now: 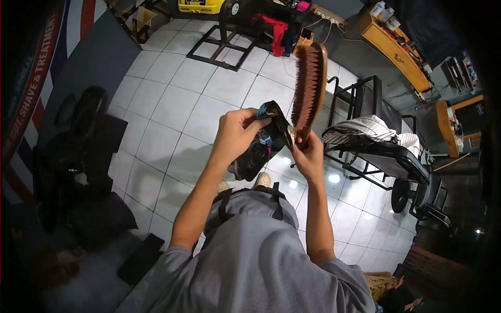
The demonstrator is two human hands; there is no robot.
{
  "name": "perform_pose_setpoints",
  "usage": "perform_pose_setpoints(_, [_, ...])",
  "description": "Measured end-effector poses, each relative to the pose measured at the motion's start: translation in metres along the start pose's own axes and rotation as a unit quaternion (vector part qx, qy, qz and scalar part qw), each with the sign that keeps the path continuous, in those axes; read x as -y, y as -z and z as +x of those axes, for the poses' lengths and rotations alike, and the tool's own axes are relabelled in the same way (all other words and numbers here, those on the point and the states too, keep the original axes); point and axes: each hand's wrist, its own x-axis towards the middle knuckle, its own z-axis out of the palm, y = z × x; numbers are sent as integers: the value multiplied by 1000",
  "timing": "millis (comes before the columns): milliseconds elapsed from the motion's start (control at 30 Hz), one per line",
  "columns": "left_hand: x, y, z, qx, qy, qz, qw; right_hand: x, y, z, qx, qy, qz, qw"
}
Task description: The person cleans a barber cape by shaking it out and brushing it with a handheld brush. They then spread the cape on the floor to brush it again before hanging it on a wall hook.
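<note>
My left hand point(237, 133) pinches the edge of a dark cloth item with a colourful pattern point(257, 154), which hangs down in front of my legs. What kind of item it is, I cannot make out. In my right hand point(310, 156) is the handle of a wooden brush point(309, 86), its long reddish-brown bristles facing left and its head pointing up. The right fingers are also at the other edge of the cloth item, so its top stretches between both hands.
A black barber chair point(391, 156) with a striped cloth point(365, 128) over it stands to the right. A black metal frame point(224, 47) lies on the tiled floor ahead, near a yellow toy car point(201, 6). Wooden shelves point(396, 52) hang at the upper right.
</note>
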Motion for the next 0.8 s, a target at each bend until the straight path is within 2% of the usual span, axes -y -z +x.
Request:
perform_pose_setpoints(67, [9,6,6,-10,-43,75,996,1,-2,2,-20,-3,46,999])
perform_pose_setpoints(100, [11,1,6,-25,-50,8,998,-2,-8,3,-38,12,80,996])
perform_pose_setpoints(133, [11,2,4,-16,-42,-3,999,-4,-13,4,-54,27,115,991])
perform_pose_setpoints(200, [8,4,0,3,-26,-25,999,6,-10,4,-77,-68,116,988])
perform_pose_setpoints(233, [9,11,-2,71,-16,-48,996,2,-5,5,-75,-59,108,990])
perform_pose_setpoints(300, [14,31,-1,147,-17,-39,988,-5,15,7,-54,-33,77,995])
perform_pose_setpoints(333, [12,36,-1,185,-18,-34,982,-5,17,9,-47,0,123,991])
perform_pose_setpoints(367, [9,42,-5,174,49,-35,983,-2,21,8,-33,-40,137,989])
perform_pose_setpoints(467, [11,29,-3,29,-21,-113,993,1,19,-3,8,-114,156,981])
perform_pose_setpoints(500, [17,27,3,-28,-37,-128,991,-2,17,-6,27,-69,105,992])
perform_pose_setpoints(533, [20,31,8,-67,-76,-87,991,-3,15,-10,47,-24,55,997])
perform_pose_setpoints(567, [22,38,13,-106,-114,-45,987,1,19,-15,76,20,-73,994])
perform_pose_setpoints(600, [23,45,15,-142,-153,-3,978,14,22,-17,100,65,-200,973])
perform_pose_setpoints(633, [9,53,10,-156,-148,61,975,17,22,-20,122,55,-244,960])
perform_pose_setpoints(733, [-6,96,4,-104,-167,205,959,-29,48,-30,168,68,-304,935])
perform_pose_setpoints(800, [-16,120,-2,44,-81,284,954,-33,70,-34,172,15,-331,928])
